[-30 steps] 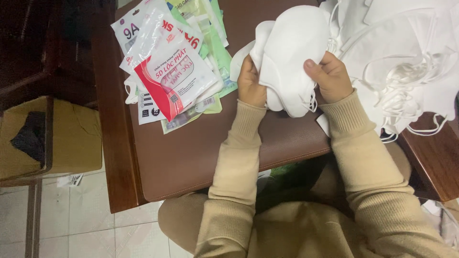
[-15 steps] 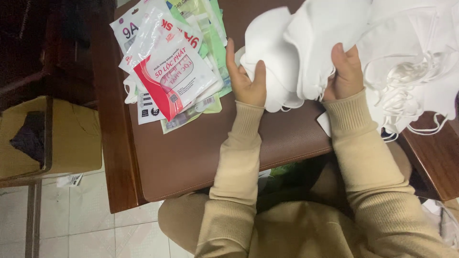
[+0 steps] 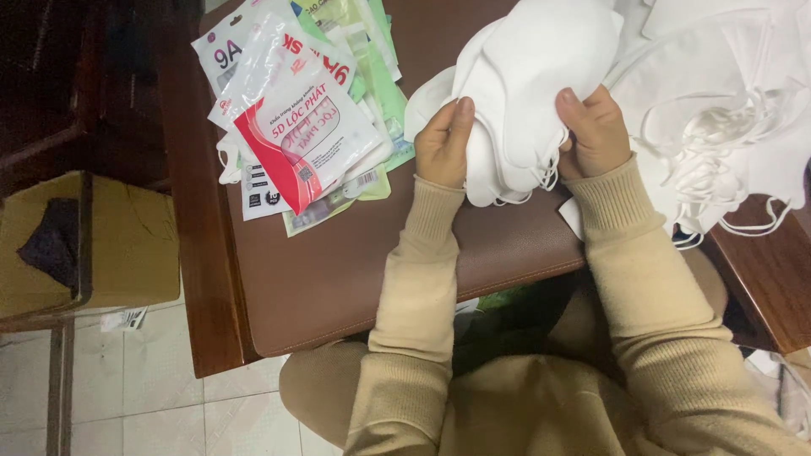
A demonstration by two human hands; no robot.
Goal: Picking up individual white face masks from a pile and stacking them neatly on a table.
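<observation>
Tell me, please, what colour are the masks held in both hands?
White, plain, seen in the head view: the masks are gripped by the left hand and right hand.

Two bare hands in beige knitted sleeves, the left hand (image 3: pixel 441 143) and the right hand (image 3: pixel 596 131), grip one stack of white fabric face masks (image 3: pixel 524 93). One heap of loose white masks (image 3: pixel 718 101), one pile of flat plastic packets (image 3: pixel 296 118), one brown cardboard box (image 3: pixel 127 241); single masks and packets cannot be counted.
</observation>
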